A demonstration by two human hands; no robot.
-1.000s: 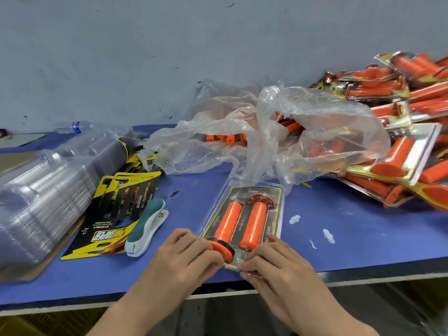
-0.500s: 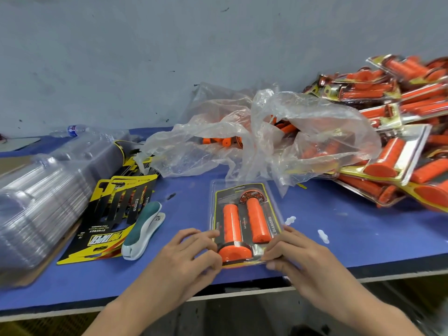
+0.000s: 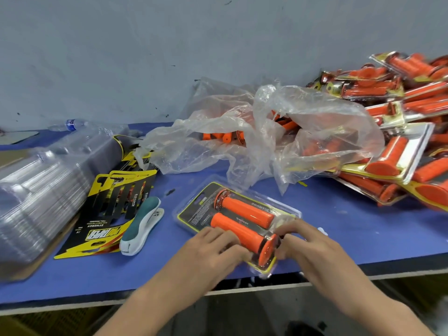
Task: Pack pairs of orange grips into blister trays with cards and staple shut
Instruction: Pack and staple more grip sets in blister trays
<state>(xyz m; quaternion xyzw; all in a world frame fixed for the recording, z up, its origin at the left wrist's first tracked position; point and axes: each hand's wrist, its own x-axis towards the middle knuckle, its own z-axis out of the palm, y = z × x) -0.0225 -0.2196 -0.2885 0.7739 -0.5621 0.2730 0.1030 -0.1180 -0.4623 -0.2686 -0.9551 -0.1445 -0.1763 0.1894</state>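
My left hand (image 3: 213, 251) and my right hand (image 3: 312, 248) are both on the near end of the blister tray (image 3: 180, 210), a little apart, with the flanged end of one grip between them. The left hand's fingers curl down over the tray's near left edge, against the nearer grip. The right hand's fingertips pinch the tray's near right corner. The tray lies at a slant on the blue table (image 3: 363, 226), close to its front edge. In it sits the pair of orange grips (image 3: 247, 212), side by side on the black and yellow card (image 3: 198, 210).

Far to the left of the tray is a tall stack of empty clear trays (image 3: 36, 195), and behind that stack a water bottle (image 3: 70, 124) lies on its side. Nearer the tray, still on its left, loose cards (image 3: 114, 209) are fanned out flat. The stapler (image 3: 140, 224) rests across them, just beside the tray. Behind the tray a crumpled plastic bag (image 3: 266, 137) holds loose orange grips. To the right of the tray, and well apart from it, finished packs (image 3: 400, 132) are heaped against the wall.
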